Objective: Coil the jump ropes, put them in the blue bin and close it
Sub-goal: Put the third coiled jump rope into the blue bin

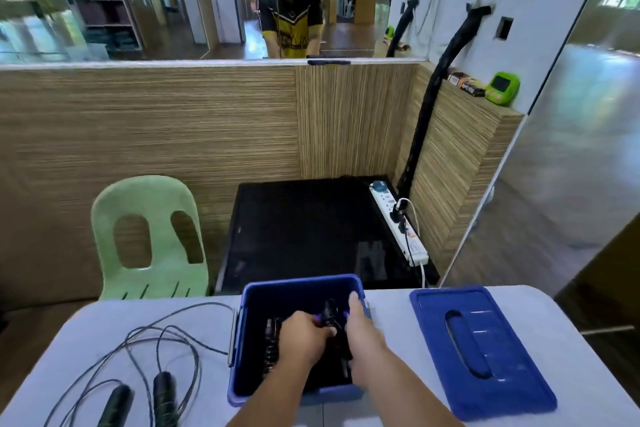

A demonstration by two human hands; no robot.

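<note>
Reaching down into the blue bin [250, 291], I have both hands inside it. My left hand [300, 336] is curled closed around a bundle of dark jump rope [330, 317] with purple showing at the grip, and my right hand [360, 326] lies alongside that same bundle with the fingers stretched toward the bin's far wall; whether it truly clasps the rope I cannot tell, since the bundle hides the palm side. Another black ribbed handle [271, 343] rests lower in the bin, just left of my left hand.

The bin stands open on the pale table [398, 322], close to its far edge. Its blue lid [479, 347] lies flat on the table to the right of the bin, apart from it, with the long handle slot facing up.

To the left of the bin, a second jump rope [162, 340] sprawls loose and uncoiled across the tabletop, its thin cord looping widely and one strand running up to the bin's left wall. Its two black handles [164, 392] lie side by side near the table's near edge.

Beyond the table stands a light green plastic chair [149, 236], and a white power strip [398, 222] rests on a black surface by the wood-grain wall.
</note>
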